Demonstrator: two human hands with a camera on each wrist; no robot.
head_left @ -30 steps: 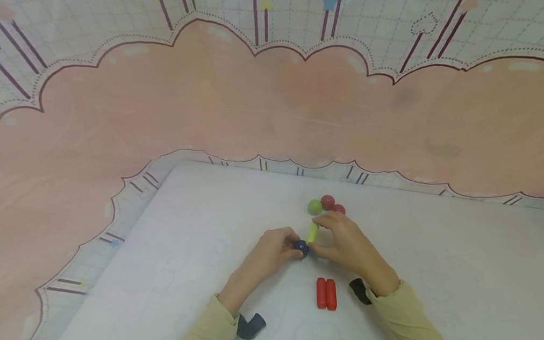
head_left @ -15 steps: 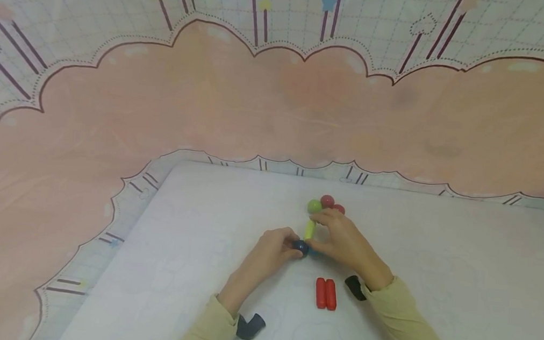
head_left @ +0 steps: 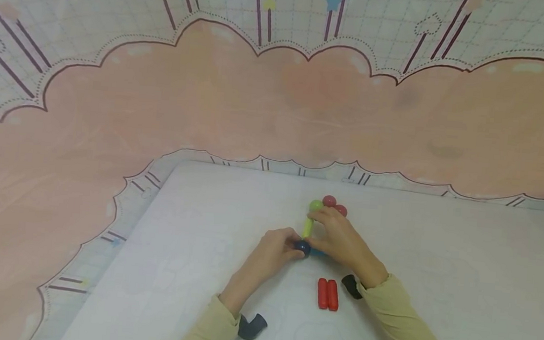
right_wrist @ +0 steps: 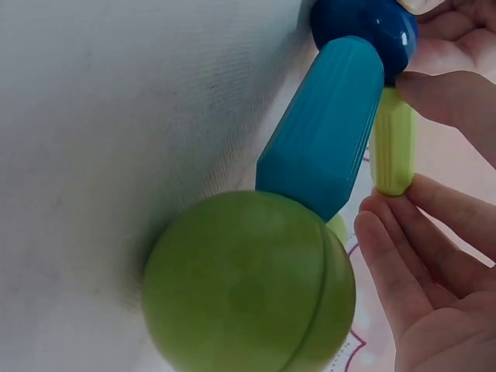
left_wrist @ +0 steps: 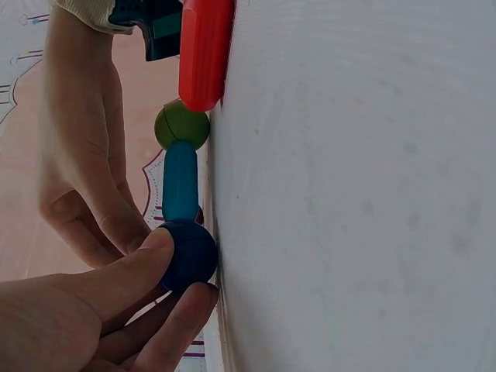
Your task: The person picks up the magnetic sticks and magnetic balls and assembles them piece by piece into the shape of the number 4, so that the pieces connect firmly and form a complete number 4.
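My left hand (head_left: 268,253) grips a dark blue ball (left_wrist: 191,256) between thumb and fingers, low over the white tabletop. A teal-blue ridged rod (right_wrist: 322,128) runs from that ball to a green ball (right_wrist: 240,287), which my right hand hides in the head view. To the right, my right hand (head_left: 347,241) pinches a short yellow-green rod (right_wrist: 393,147) lengthwise, thumb at one end and fingertips at the other. The rod's thumb end is right at the blue ball, beside the teal rod.
Two red rods (head_left: 328,295) lie side by side nearer the front. Behind my right hand sit another green ball (head_left: 315,205) and two red balls (head_left: 329,201). Dark wrist devices (head_left: 252,327) stick out at both sleeves. A patterned peach cloth (head_left: 268,105) rises beyond the white tabletop (head_left: 190,211).
My right hand has moved a little left with the yellow-green rod, bringing it closer over the blue ball. More of the teal rod shows beneath it. My left hand has stayed put.
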